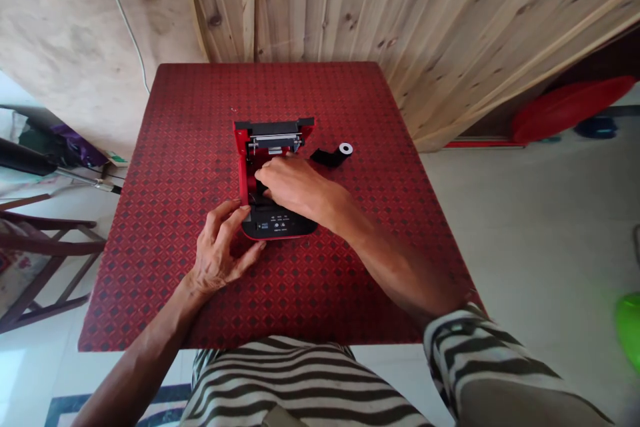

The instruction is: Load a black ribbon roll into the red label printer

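Note:
A red and black device [280, 224], like a small printer, sits on the table with its lid raised at the back. My left hand [220, 247] rests at its front left corner, fingers apart, fingertips touching the casing and the thumb near the front edge. Over the open compartment is my right hand [293, 183], its fingers bent down inside. What those fingers hold, if anything, is hidden. A small roll with a white end and a black strip [344, 150] lies to the right of the device.
The red patterned table [175, 293] stands against a wooden wall [320, 7]. A wooden chair [45, 247] is at the left. On the right are a red object [565, 110] and a green one [629, 327].

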`<state>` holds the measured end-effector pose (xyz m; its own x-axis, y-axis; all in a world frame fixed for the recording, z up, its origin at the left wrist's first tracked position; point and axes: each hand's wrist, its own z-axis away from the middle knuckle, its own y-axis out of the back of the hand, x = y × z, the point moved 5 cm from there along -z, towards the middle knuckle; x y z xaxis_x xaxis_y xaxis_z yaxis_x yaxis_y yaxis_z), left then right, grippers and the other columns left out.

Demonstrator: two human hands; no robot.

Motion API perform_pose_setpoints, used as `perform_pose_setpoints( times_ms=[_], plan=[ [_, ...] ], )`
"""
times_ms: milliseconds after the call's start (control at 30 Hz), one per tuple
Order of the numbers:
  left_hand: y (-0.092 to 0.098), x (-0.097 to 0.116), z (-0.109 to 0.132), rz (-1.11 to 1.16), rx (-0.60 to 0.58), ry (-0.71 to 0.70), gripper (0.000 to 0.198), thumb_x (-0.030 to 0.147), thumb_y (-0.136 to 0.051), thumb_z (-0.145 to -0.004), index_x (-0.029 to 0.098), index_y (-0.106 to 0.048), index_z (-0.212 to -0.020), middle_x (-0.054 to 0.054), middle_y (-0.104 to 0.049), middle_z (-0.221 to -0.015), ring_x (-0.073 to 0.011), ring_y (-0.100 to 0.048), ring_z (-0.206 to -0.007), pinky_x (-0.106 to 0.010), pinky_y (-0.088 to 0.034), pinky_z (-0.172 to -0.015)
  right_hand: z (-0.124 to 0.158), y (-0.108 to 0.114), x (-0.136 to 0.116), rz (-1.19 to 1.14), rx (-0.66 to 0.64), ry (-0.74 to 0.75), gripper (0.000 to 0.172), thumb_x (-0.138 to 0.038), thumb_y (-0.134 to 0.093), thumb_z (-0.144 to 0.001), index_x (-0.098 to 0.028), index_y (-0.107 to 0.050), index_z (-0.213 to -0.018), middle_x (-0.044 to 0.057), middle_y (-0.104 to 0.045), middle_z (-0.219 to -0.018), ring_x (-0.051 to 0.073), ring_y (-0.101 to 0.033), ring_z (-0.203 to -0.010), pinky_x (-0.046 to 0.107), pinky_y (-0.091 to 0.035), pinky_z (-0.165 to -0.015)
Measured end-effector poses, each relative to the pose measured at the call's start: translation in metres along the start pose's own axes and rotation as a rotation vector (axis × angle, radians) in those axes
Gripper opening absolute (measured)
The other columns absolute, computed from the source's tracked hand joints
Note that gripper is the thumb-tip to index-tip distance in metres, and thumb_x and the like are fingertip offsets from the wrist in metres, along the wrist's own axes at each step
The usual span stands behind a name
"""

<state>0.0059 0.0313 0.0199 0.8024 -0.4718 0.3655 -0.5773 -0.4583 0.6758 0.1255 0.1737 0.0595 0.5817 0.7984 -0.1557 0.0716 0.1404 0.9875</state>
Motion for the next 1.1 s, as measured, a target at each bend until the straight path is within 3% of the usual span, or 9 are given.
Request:
perform_pose_setpoints(
  times_ms=[133,233,367,433,500,600,800,967,1100],
  plan=[
    [0.0,0.0,0.0,-0.002,0.0,-0.005,0.069,0.038,-0.081,-0.091,0.022,-0.051,-0.151,-0.016,-0.065,-0.136,-0.0266,-0.068,-0.125,-0.039,-0.064,-0.104,0.009,0.013,-0.002,-0.022,0.02,-0.034,0.007,-0.011,-0.074,-0.091,-0.013,-0.078,-0.096,0.015,-0.081,-0.095,0.029,-0.077,-0.086,0.039,-0.058,-0.076],
    [0.0,-0.001,0.001,-0.006,0.005,-0.017,0.07,0.037,-0.083,-0.09,0.02,-0.052,-0.15,-0.016,-0.066,-0.136,-0.0265,-0.068,-0.126,-0.038,-0.064,-0.104,0.03,0.036,-0.01,-0.045,0.141,-0.067,0.009,-0.014,-0.071,-0.093,-0.014,-0.075,-0.102,0.014,-0.08,-0.101,0.029,-0.076,-0.096,0.041,-0.06,-0.086],
    [0.001,-0.003,0.001,-0.004,0.001,-0.033,0.067,0.042,-0.079,-0.092,0.019,-0.052,-0.15,-0.017,-0.066,-0.137,-0.0279,-0.069,-0.126,-0.04,-0.064,-0.104,0.089,0.072,-0.008,-0.295,0.437,-0.079,0.014,-0.022,-0.071,-0.095,-0.023,-0.072,-0.109,0.005,-0.081,-0.11,0.024,-0.075,-0.103,0.041,-0.061,-0.096],
    [0.001,-0.002,0.0,-0.007,0.003,-0.044,0.067,0.041,-0.079,-0.092,0.018,-0.052,-0.149,-0.017,-0.066,-0.136,-0.0282,-0.069,-0.126,-0.04,-0.064,-0.104,0.127,0.076,0.007,-0.47,0.546,-0.164,0.018,-0.028,-0.074,-0.095,-0.028,-0.072,-0.113,0.001,-0.081,-0.109,0.023,-0.077,-0.095,0.041,-0.063,-0.091],
    [0.002,-0.002,-0.002,-0.013,0.006,-0.044,0.068,0.04,-0.08,-0.091,0.019,-0.052,-0.149,-0.017,-0.067,-0.136,-0.0279,-0.069,-0.126,-0.04,-0.064,-0.104,0.16,0.063,0.022,-0.663,0.565,-0.237,0.025,-0.034,-0.08,-0.091,-0.03,-0.072,-0.114,0.002,-0.081,-0.108,0.024,-0.078,-0.092,0.041,-0.064,-0.086],
    [0.002,-0.001,-0.004,-0.011,0.01,-0.045,0.069,0.039,-0.082,-0.09,0.02,-0.053,-0.149,-0.016,-0.067,-0.135,-0.0278,-0.069,-0.125,-0.041,-0.064,-0.104,0.192,0.021,0.033,-0.908,0.505,-0.37,0.03,-0.032,-0.084,-0.087,-0.028,-0.072,-0.113,0.004,-0.082,-0.111,0.024,-0.079,-0.1,0.04,-0.065,-0.088],
    [0.002,-0.001,-0.004,-0.018,0.018,-0.039,0.073,0.039,-0.085,-0.087,0.022,-0.052,-0.15,-0.015,-0.066,-0.138,-0.0281,-0.068,-0.125,-0.042,-0.062,-0.105,0.195,-0.058,0.022,-0.967,0.45,-0.498,0.027,-0.023,-0.083,-0.085,-0.025,-0.074,-0.111,0.004,-0.082,-0.111,0.022,-0.079,-0.102,0.038,-0.063,-0.092],
    [0.003,-0.001,-0.006,-0.012,0.038,-0.052,0.073,0.037,-0.087,-0.085,0.02,-0.055,-0.149,-0.015,-0.066,-0.136,-0.0279,-0.068,-0.123,-0.042,-0.061,-0.104,0.188,-0.072,0.018,-0.902,0.492,-0.486,0.028,-0.029,-0.086,-0.086,-0.025,-0.073,-0.11,0.005,-0.083,-0.108,0.022,-0.08,-0.098,0.039,-0.064,-0.092],
    [0.004,0.0,-0.007,-0.015,0.039,-0.065,0.075,0.035,-0.088,-0.084,0.021,-0.055,-0.15,-0.015,-0.066,-0.136,-0.028,-0.069,-0.123,-0.042,-0.061,-0.104,0.196,-0.061,0.031,-0.987,0.342,-0.445,0.053,-0.039,-0.095,-0.078,-0.026,-0.073,-0.123,0.007,-0.081,-0.123,0.023,-0.08,-0.104,0.042,-0.064,-0.097]
  ],
)
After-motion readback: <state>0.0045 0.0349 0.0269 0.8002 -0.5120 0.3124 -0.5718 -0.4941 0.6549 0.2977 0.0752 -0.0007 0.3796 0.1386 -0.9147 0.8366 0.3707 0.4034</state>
